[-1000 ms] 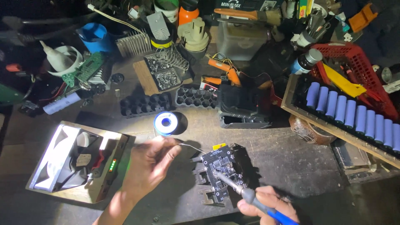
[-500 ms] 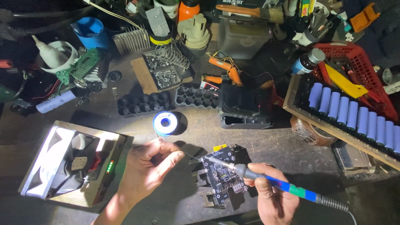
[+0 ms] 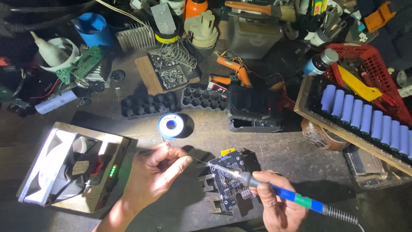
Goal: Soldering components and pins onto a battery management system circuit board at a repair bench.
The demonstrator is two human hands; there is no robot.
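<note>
- Since the earlier frame the right hand (image 3: 277, 206) has drawn the soldering iron (image 3: 274, 191) a little toward the board's upper left corner, and the left hand (image 3: 154, 172) has stayed beside it.
- One right hand, closed around the blue and green handle of the one soldering iron; its tip rests on the top edge of the circuit board (image 3: 229, 182).
- One left hand, fingers pinched on a thin solder wire (image 3: 198, 161) that runs to the iron's tip.
- One circuit board, dark, lying flat on the workbench (image 3: 300, 154) between the two hands, with metal tabs along its left side.
- One spool of solder (image 3: 171, 125) stands just behind the left hand.
- One box fan (image 3: 71, 165) sits left of that hand, a green light on its edge.
- Two black cell holders (image 3: 171, 101) lie side by side behind the spool.
- One wooden tray (image 3: 330, 124) at right holds a row of at least ten blue cylindrical cells (image 3: 365, 116); the row runs out of view.
</note>
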